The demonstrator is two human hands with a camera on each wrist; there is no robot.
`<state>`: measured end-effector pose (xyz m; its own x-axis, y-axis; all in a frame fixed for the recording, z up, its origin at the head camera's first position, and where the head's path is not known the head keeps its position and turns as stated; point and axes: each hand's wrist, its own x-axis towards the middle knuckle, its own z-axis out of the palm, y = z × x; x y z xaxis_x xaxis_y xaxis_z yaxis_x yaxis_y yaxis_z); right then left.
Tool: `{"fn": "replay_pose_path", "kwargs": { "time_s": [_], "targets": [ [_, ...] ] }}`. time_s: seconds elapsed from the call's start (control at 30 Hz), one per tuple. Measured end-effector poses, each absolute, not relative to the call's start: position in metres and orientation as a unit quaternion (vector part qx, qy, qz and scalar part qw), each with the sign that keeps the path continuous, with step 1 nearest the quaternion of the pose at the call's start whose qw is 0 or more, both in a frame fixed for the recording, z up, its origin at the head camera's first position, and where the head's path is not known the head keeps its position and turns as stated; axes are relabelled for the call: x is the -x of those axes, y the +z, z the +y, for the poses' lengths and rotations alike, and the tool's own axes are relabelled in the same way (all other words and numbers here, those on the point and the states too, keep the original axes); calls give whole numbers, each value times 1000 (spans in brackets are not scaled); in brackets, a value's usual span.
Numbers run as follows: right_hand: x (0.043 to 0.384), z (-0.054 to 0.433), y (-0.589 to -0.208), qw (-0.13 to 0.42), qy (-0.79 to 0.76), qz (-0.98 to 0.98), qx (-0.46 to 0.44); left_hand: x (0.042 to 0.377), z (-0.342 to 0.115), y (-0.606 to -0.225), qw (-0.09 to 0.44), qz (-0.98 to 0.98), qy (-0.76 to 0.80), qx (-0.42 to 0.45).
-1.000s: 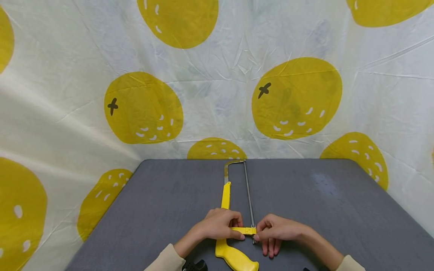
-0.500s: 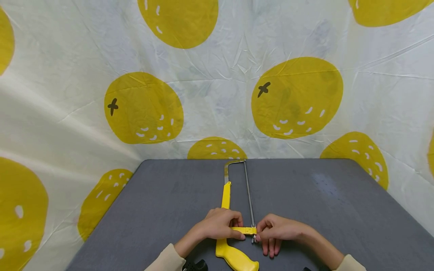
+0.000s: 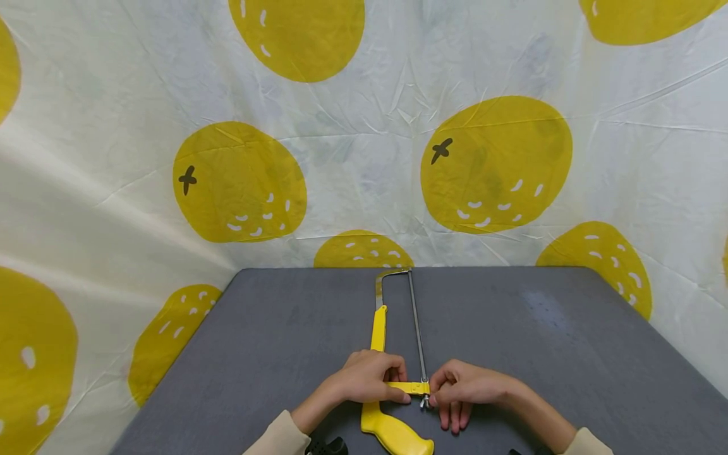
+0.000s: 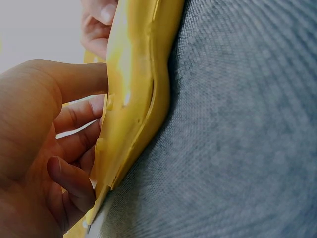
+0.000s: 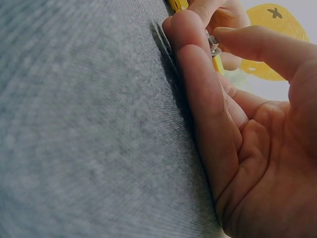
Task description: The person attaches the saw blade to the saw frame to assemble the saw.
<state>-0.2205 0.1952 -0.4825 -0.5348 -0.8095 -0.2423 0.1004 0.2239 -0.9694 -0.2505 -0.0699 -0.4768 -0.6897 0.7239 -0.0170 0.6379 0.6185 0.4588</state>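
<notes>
A hacksaw (image 3: 378, 332) with a yellow frame lies flat on the grey table, its thin blade (image 3: 416, 322) to the right and its yellow handle (image 3: 398, 435) toward me. My left hand (image 3: 371, 376) holds the frame's yellow crossbar (image 3: 414, 387) between thumb and fingers; in the left wrist view the yellow handle (image 4: 138, 89) hides part of that grip. At the crossbar's right end sits a small metal wing nut (image 3: 424, 402). Thumb and index finger of my right hand (image 3: 472, 387) pinch at this nut, while its other fingers rest on the table in the right wrist view.
The grey table (image 3: 540, 354) reaches back to a white cloth (image 3: 364, 170) printed with yellow fruit, which also hangs along both sides. Black wrist gear (image 3: 327, 446) shows by my left sleeve (image 3: 281, 435) at the lower edge.
The wing nut has turned, and both its wings now show below the crossbar. Both hands and the hacksaw stay nearly where they were.
</notes>
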Motion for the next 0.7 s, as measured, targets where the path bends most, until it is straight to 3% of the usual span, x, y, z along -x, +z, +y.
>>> {"fn": "replay_pose_path", "kwargs": {
  "time_s": [0.7],
  "targets": [
    [222, 195, -484, 403, -568, 666, 266, 252, -70, -478, 97, 895, 212, -380]
  ]
}}
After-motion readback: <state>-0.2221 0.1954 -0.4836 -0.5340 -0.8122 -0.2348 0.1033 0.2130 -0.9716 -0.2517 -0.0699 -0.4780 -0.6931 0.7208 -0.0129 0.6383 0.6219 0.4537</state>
